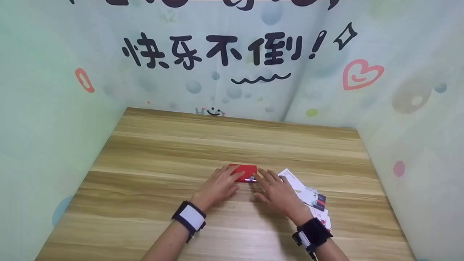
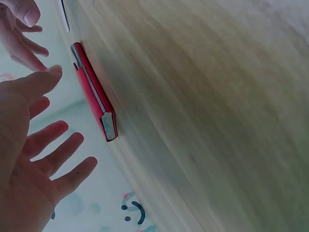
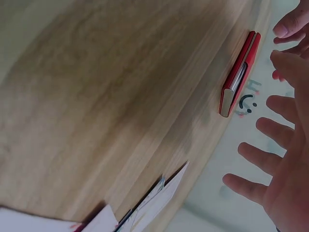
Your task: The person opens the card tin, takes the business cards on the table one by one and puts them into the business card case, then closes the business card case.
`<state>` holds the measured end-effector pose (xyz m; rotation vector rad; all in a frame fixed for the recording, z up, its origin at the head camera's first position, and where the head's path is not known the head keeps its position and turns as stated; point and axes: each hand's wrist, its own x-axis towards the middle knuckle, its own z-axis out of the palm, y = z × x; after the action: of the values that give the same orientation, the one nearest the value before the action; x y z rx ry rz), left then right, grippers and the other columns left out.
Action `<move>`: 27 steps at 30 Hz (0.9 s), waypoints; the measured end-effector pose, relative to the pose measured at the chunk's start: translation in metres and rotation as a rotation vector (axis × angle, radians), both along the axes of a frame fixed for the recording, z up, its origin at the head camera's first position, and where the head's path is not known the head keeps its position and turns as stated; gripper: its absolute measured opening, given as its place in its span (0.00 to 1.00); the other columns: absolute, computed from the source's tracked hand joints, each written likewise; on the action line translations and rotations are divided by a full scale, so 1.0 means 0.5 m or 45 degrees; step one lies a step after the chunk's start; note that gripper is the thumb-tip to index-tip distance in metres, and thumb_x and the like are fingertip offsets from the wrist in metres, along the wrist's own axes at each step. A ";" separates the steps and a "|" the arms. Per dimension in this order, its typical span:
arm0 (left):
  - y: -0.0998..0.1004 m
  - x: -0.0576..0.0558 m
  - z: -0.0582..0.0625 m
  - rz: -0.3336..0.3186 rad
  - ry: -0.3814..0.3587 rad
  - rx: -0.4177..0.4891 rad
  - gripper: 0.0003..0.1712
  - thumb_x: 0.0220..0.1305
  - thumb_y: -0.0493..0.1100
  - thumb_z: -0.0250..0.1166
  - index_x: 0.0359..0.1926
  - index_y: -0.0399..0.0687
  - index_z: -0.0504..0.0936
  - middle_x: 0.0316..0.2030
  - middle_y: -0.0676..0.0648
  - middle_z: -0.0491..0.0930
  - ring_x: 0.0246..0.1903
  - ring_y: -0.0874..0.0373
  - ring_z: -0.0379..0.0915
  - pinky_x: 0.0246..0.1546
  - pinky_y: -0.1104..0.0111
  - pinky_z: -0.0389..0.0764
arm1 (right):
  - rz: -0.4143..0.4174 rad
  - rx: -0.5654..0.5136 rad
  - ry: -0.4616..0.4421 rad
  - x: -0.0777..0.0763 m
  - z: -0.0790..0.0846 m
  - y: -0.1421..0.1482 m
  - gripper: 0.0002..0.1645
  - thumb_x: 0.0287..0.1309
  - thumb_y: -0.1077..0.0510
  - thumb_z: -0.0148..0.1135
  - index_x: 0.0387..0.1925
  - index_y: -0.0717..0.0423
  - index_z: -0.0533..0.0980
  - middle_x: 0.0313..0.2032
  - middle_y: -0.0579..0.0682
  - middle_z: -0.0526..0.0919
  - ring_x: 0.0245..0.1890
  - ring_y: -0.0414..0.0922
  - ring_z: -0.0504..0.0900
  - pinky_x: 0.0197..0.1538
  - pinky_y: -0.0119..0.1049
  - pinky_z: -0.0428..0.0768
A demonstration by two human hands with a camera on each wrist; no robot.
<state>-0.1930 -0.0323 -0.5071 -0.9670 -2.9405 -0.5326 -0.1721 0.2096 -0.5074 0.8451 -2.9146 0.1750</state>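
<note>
We see a flat red packet (image 1: 248,169) lying on the wood-grained worktop (image 1: 152,145), near the middle, in front of a person's two hands. The left hand (image 1: 218,185) reaches over the packet's left part, so that in the head view its fingers cover some of the red surface; in both wrist views we see a gap between that hand and the packet. Its fingers are extended and spread apart, and we find nothing in its hold. The right hand (image 1: 278,192) is just beside the packet's right end, its fingers likewise stretched out and parted, with nothing gripped. From the wrists we can make out the packet's pale inner edge between its red faces, though we cannot tell what it contains. Beyond the right hand, we notice several cards (image 1: 290,179) fanned out in an overlapping row, partly hidden by the hand and forearm; one has a dark end crossed by a red stripe, and the lowest ones carry reddish printing too small for us to read. On the left wrist we see a black strap (image 1: 191,218) with a white panel, and on the right a black band (image 1: 314,232). Behind the worktop hangs a pale backdrop (image 1: 174,94) with black lettering (image 1: 222,50) and a pink heart (image 1: 362,75).
</note>
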 end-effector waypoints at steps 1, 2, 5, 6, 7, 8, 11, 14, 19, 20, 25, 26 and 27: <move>0.001 -0.002 -0.001 0.001 -0.007 -0.010 0.32 0.69 0.47 0.64 0.72 0.50 0.69 0.73 0.40 0.65 0.71 0.37 0.62 0.71 0.42 0.67 | 0.002 0.004 -0.004 0.000 -0.002 -0.002 0.37 0.67 0.40 0.57 0.72 0.52 0.67 0.72 0.55 0.68 0.69 0.60 0.70 0.63 0.66 0.74; 0.002 -0.003 -0.002 0.002 -0.007 -0.022 0.32 0.69 0.47 0.64 0.72 0.51 0.69 0.73 0.40 0.65 0.72 0.37 0.62 0.71 0.42 0.67 | 0.002 0.009 -0.012 -0.001 -0.003 -0.004 0.37 0.67 0.40 0.57 0.72 0.51 0.67 0.73 0.55 0.68 0.69 0.60 0.70 0.63 0.65 0.75; 0.005 -0.011 -0.006 0.006 0.010 -0.053 0.32 0.69 0.48 0.64 0.72 0.51 0.70 0.72 0.40 0.66 0.71 0.39 0.63 0.72 0.42 0.67 | -0.006 0.010 -0.056 -0.002 -0.005 -0.011 0.37 0.68 0.39 0.56 0.72 0.50 0.67 0.73 0.54 0.67 0.71 0.60 0.68 0.64 0.65 0.74; 0.007 -0.013 -0.008 0.008 0.016 -0.064 0.32 0.69 0.48 0.64 0.72 0.51 0.70 0.72 0.40 0.67 0.71 0.40 0.63 0.72 0.43 0.67 | -0.009 0.007 -0.076 -0.001 -0.005 -0.013 0.37 0.68 0.39 0.56 0.72 0.50 0.66 0.74 0.54 0.66 0.71 0.60 0.68 0.65 0.66 0.73; 0.008 -0.016 -0.009 0.009 0.018 -0.074 0.32 0.69 0.48 0.64 0.72 0.52 0.70 0.72 0.40 0.67 0.71 0.41 0.63 0.72 0.43 0.67 | -0.011 0.002 -0.099 -0.001 -0.005 -0.015 0.38 0.68 0.38 0.55 0.73 0.50 0.66 0.74 0.54 0.65 0.71 0.60 0.67 0.66 0.66 0.72; 0.009 -0.019 -0.010 0.011 0.014 -0.083 0.32 0.69 0.48 0.63 0.72 0.52 0.70 0.72 0.40 0.67 0.71 0.42 0.63 0.72 0.43 0.66 | -0.011 -0.004 -0.121 0.000 -0.006 -0.017 0.38 0.68 0.38 0.54 0.73 0.50 0.65 0.75 0.54 0.64 0.72 0.60 0.66 0.67 0.67 0.71; 0.012 -0.025 -0.014 0.018 -0.004 -0.096 0.32 0.69 0.48 0.63 0.72 0.54 0.70 0.72 0.40 0.66 0.71 0.43 0.63 0.73 0.42 0.65 | -0.012 -0.009 -0.157 0.003 -0.006 -0.022 0.39 0.69 0.36 0.53 0.74 0.50 0.64 0.75 0.55 0.63 0.73 0.60 0.65 0.69 0.67 0.68; 0.013 -0.029 -0.017 0.011 -0.008 -0.100 0.31 0.69 0.48 0.63 0.71 0.54 0.70 0.72 0.40 0.66 0.71 0.42 0.62 0.73 0.41 0.64 | -0.017 0.004 -0.158 0.004 -0.010 -0.024 0.40 0.69 0.35 0.52 0.74 0.51 0.64 0.75 0.56 0.64 0.73 0.59 0.65 0.70 0.65 0.69; 0.011 -0.032 -0.029 0.001 0.036 -0.105 0.28 0.69 0.47 0.63 0.69 0.52 0.73 0.71 0.41 0.67 0.70 0.44 0.63 0.71 0.40 0.66 | -0.020 0.018 -0.150 0.004 -0.017 -0.027 0.41 0.69 0.35 0.51 0.74 0.52 0.63 0.74 0.56 0.64 0.73 0.58 0.66 0.69 0.64 0.69; 0.011 -0.033 -0.031 0.004 0.047 -0.103 0.28 0.69 0.46 0.62 0.69 0.52 0.73 0.71 0.41 0.67 0.70 0.44 0.63 0.71 0.41 0.66 | -0.017 0.021 -0.147 0.004 -0.017 -0.028 0.41 0.69 0.35 0.51 0.74 0.52 0.63 0.74 0.57 0.64 0.73 0.58 0.66 0.69 0.64 0.69; 0.010 -0.039 -0.038 0.033 0.050 -0.098 0.28 0.70 0.47 0.61 0.69 0.53 0.73 0.71 0.40 0.67 0.71 0.41 0.62 0.72 0.41 0.65 | -0.006 0.028 -0.135 0.007 -0.024 -0.030 0.38 0.70 0.35 0.50 0.72 0.51 0.66 0.74 0.57 0.65 0.72 0.58 0.66 0.68 0.62 0.71; 0.010 -0.040 -0.038 0.040 0.038 -0.098 0.28 0.70 0.47 0.61 0.70 0.53 0.72 0.71 0.39 0.67 0.71 0.40 0.62 0.72 0.40 0.64 | -0.005 0.021 -0.133 0.008 -0.026 -0.030 0.37 0.70 0.35 0.50 0.72 0.51 0.67 0.73 0.58 0.66 0.72 0.58 0.67 0.68 0.62 0.71; 0.010 -0.042 -0.039 0.047 0.024 -0.101 0.29 0.71 0.47 0.61 0.71 0.53 0.71 0.71 0.39 0.67 0.72 0.39 0.61 0.73 0.40 0.63 | -0.006 0.018 -0.135 0.009 -0.027 -0.030 0.37 0.70 0.35 0.50 0.71 0.50 0.68 0.73 0.58 0.66 0.72 0.59 0.67 0.68 0.62 0.71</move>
<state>-0.2140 -0.0274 -0.5265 -0.9171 -2.9765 -0.4068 -0.1678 0.1944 -0.5210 0.8568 -3.0193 0.2054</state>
